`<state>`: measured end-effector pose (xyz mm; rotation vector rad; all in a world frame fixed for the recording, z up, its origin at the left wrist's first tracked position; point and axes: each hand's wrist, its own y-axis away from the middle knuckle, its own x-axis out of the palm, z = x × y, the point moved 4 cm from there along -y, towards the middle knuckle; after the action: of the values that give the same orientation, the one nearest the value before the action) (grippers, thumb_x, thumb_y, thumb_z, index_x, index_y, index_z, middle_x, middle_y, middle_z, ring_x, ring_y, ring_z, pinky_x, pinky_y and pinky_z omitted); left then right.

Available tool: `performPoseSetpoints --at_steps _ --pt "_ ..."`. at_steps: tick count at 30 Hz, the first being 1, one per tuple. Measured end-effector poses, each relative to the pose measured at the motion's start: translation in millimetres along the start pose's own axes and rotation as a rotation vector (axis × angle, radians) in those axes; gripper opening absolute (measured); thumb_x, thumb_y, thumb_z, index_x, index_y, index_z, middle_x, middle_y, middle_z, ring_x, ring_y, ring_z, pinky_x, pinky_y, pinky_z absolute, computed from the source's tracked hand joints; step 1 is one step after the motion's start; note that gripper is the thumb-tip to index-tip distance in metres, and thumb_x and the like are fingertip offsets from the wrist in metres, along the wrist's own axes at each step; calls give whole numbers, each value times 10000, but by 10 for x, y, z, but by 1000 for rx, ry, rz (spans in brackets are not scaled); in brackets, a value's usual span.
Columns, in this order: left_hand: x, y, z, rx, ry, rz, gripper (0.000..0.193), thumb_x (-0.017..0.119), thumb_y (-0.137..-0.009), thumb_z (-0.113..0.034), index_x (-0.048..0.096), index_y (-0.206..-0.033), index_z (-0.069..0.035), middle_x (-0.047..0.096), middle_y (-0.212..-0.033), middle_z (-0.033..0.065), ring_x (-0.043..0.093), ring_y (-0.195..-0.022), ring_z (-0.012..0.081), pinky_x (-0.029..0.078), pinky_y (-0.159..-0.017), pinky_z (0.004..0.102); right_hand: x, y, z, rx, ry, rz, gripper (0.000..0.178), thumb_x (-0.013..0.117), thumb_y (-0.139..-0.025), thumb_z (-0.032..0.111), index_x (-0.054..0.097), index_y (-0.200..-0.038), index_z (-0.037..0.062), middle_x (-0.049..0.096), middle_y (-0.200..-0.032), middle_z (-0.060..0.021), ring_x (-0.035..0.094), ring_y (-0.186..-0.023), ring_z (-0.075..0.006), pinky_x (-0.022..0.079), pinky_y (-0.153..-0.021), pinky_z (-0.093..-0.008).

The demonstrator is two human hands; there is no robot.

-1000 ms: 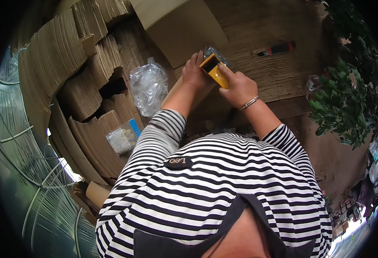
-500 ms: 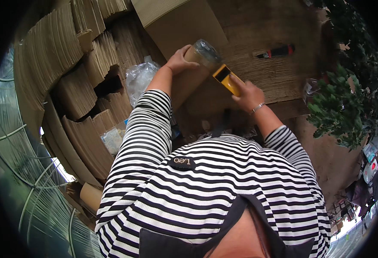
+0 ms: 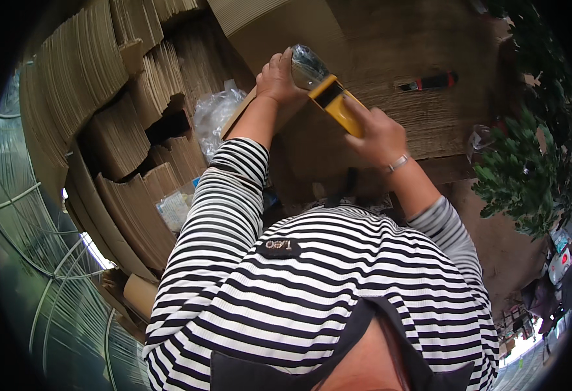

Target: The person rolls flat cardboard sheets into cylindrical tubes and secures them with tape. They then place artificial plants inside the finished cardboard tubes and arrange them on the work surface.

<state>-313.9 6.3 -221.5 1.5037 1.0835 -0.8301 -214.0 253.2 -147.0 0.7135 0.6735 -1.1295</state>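
My right hand (image 3: 378, 135) is wrapped round the yellow handle of a tape dispenser (image 3: 346, 118). Its clear roll of tape (image 3: 309, 67) points up and to the left, beside the fingers of my left hand (image 3: 278, 79). That left hand is closed over the far part of a brown cardboard box (image 3: 284, 119), whose left edge is tilted up. My palm and forearm cover much of the box, and where the tape meets the cardboard is hidden.
A red-and-black utility knife (image 3: 432, 82) lies on the brown work surface (image 3: 390, 124). Flat cardboard stacks (image 3: 81, 68) crowd the left, with crumpled clear plastic (image 3: 217, 114) beside them. A larger cardboard sheet (image 3: 292, 32) lies beyond my hands. Leafy green branches (image 3: 523, 173) hang at right.
The tape dispenser has shifted slightly up and left, closer to my left hand. My left hand has turned, with its fingers now over the box, and the box has tilted.
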Motion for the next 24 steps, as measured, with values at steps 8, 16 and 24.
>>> performPoseSetpoints --at_steps 8,16,24 --pt "-173 -265 276 20 173 147 1231 894 -544 -495 294 -1572 -181 410 -1549 141 417 -1422 332 389 -1162 415 369 -61 -245 94 130 196 661 756 -793 340 546 -1419 335 684 -957 -113 700 -874 -323 572 -766 -456" --pt "5 -580 463 108 289 219 1232 939 -591 -402 260 -1576 -110 443 -1503 197 401 -1432 341 342 -1193 406 735 -1088 -76 234 263 569 553 656 -870 301 542 -1408 246 715 -1155 -121 681 -1076 -322 551 -887 -443" --pt "180 -573 548 102 484 531 1152 905 -597 -489 353 -1504 -42 517 -1438 184 475 -1378 297 386 -1134 362 61 732 -638 402 54 469 725 719 -782 335 486 -1455 200 700 -1152 -188 676 -1057 -375 547 -872 -469"
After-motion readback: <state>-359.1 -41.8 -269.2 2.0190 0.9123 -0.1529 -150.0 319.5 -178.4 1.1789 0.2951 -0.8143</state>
